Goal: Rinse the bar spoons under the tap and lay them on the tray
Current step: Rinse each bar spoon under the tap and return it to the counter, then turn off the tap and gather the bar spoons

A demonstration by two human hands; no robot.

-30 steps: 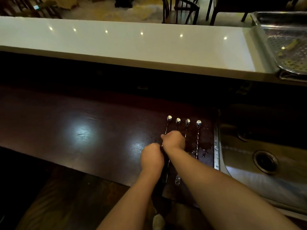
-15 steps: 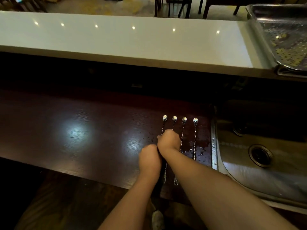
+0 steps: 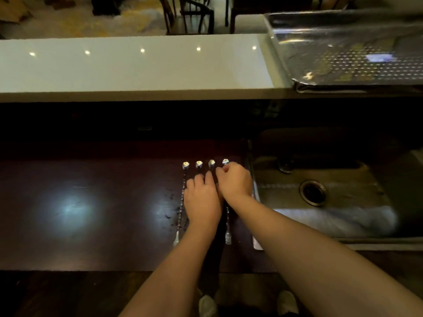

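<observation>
Several long twisted-stem bar spoons [image 3: 185,165] lie side by side on the dark wooden counter [image 3: 91,213], just left of the sink [image 3: 343,216]. Their capped ends point away from me. My left hand [image 3: 202,202] lies flat across the middle stems with its fingers stretched forward. My right hand [image 3: 234,181] is curled, fingertips pinched around the far end of the rightmost bar spoon [image 3: 225,161]. A perforated metal tray [image 3: 283,56] sits on the white bar top at the upper right. No tap shows.
The steel sink has a round drain [image 3: 313,192] and a rim [image 3: 255,241] right beside the spoons. Water droplets spot the wood near the spoons. A white bar top [image 3: 137,69] runs across the back, with chairs [image 3: 190,14] beyond it.
My right hand has shifted right and forward, from the left spoons to the far end of the rightmost one. My left hand has uncurled from a fist and now lies flat on the stems.
</observation>
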